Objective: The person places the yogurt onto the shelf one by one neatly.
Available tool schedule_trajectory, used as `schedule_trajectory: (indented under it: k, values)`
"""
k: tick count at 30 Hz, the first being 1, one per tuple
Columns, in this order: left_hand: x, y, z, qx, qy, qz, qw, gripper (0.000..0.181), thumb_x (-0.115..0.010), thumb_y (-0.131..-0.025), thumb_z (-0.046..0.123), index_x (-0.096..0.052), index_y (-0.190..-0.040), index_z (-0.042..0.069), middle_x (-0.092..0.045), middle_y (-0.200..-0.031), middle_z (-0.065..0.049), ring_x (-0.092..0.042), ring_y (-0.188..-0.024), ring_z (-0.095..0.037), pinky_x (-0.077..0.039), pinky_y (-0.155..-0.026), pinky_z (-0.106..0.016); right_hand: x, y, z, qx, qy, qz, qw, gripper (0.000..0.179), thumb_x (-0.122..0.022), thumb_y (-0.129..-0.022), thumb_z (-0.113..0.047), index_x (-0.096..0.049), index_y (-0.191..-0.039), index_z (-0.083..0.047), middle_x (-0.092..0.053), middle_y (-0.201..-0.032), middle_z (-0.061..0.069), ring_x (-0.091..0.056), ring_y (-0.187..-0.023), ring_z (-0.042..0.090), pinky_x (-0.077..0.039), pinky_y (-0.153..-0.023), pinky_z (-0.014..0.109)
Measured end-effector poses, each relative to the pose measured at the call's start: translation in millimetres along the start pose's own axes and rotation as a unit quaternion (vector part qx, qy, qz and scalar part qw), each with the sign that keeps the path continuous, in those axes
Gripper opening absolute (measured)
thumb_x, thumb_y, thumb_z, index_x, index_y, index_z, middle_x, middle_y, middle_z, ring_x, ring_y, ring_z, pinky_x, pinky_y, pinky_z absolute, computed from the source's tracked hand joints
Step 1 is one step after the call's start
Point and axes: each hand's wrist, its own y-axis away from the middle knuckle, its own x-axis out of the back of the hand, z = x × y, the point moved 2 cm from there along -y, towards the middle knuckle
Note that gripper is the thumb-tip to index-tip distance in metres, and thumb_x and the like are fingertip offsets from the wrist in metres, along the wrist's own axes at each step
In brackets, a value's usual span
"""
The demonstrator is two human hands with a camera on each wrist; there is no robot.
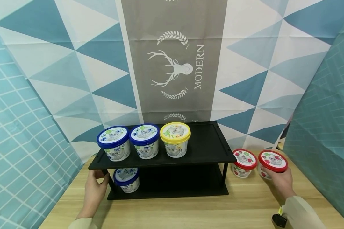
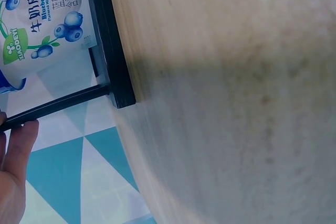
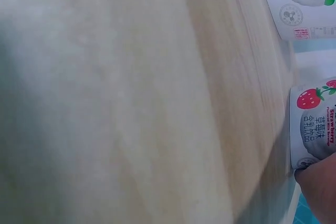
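A black two-tier shelf (image 1: 206,140) stands on the table. My left hand (image 1: 94,190) holds its front left post (image 2: 58,106), thumb and fingers on either side. Two blue-lidded tubs (image 1: 144,136) and a yellow-lidded tub (image 1: 175,140) stand in a row on the upper tier. Another blue-lidded tub (image 1: 127,179), printed with blueberries, sits on the lower tier near that post. Right of the shelf, my right hand (image 1: 282,181) grips a red-lidded strawberry tub (image 1: 273,160) low on its side. A second red-lidded tub (image 1: 244,162) stands upright just left of it.
The wooden table (image 1: 160,213) extends in front of the shelf. A patterned cloth (image 1: 175,101) hangs close behind. Blue tiled sheets border the left side (image 1: 17,143) and the right side (image 1: 321,143). A small black object with a yellow tab (image 1: 279,220) is by the right sleeve.
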Motion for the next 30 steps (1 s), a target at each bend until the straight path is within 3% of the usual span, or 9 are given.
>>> schedule_trajectory:
  k: [6, 12, 17, 23, 30]
  values:
    - [0.5, -1.2, -0.7, -0.005, 0.002, 0.002, 1.0000, 0.025, -0.063, -0.081, -0.004, -0.049, -0.102, -0.001, -0.058, -0.088, -0.013, -0.055, -0.079, -0.015, -0.043, -0.072, -0.029, 1, 6.0, 3, -0.006, 0.007, 0.003, 1.0000, 0.102, -0.063, -0.084, -0.045, 0.002, -0.148, -0.001, -0.007, -0.153, 0.028, -0.012, -0.138, 0.049, -0.021, -0.109, 0.063]
    - [1.0, -1.2, -0.7, -0.008, 0.001, 0.003, 1.0000, 0.025, -0.064, -0.081, -0.004, -0.049, -0.101, -0.001, -0.058, -0.087, -0.013, -0.053, -0.077, -0.013, -0.043, -0.071, -0.031, 6, 10.3, 3, -0.010, 0.014, 0.003, 0.9998, 0.103, -0.064, -0.083, -0.046, 0.002, -0.148, -0.001, -0.007, -0.153, 0.028, -0.013, -0.138, 0.049, -0.022, -0.109, 0.063]
    - [0.8, -1.0, -0.4, -0.006, 0.005, -0.001, 1.0000, 0.025, -0.063, -0.082, -0.003, -0.049, -0.103, -0.001, -0.058, -0.089, -0.013, -0.046, -0.078, 0.002, -0.043, -0.074, -0.033, 11, 16.4, -2, -0.008, 0.002, 0.008, 0.9999, 0.106, -0.067, -0.081, -0.046, 0.002, -0.149, -0.002, -0.008, -0.153, 0.027, -0.015, -0.139, 0.047, -0.022, -0.110, 0.061]
    - [0.3, -0.6, -1.9, -0.008, 0.010, 0.006, 0.9999, 0.026, -0.064, -0.080, -0.005, -0.050, -0.101, -0.001, -0.058, -0.088, -0.014, -0.040, -0.077, 0.012, -0.040, -0.072, -0.020, 16, 26.0, -4, -0.022, -0.019, 0.004, 0.9996, 0.107, -0.070, -0.080, -0.044, 0.002, -0.150, -0.006, -0.007, -0.155, 0.024, -0.014, -0.140, 0.045, -0.022, -0.111, 0.060]
    - [0.0, -0.9, -2.9, 0.000, 0.009, -0.002, 1.0000, 0.025, -0.062, -0.082, -0.003, -0.049, -0.103, -0.001, -0.058, -0.091, -0.014, -0.035, -0.077, 0.017, -0.035, -0.070, -0.011, 22, 36.1, -5, -0.023, -0.009, 0.003, 0.9997, 0.106, -0.070, -0.080, -0.042, 0.000, -0.150, -0.004, -0.010, -0.154, 0.025, -0.016, -0.139, 0.045, -0.022, -0.111, 0.059]
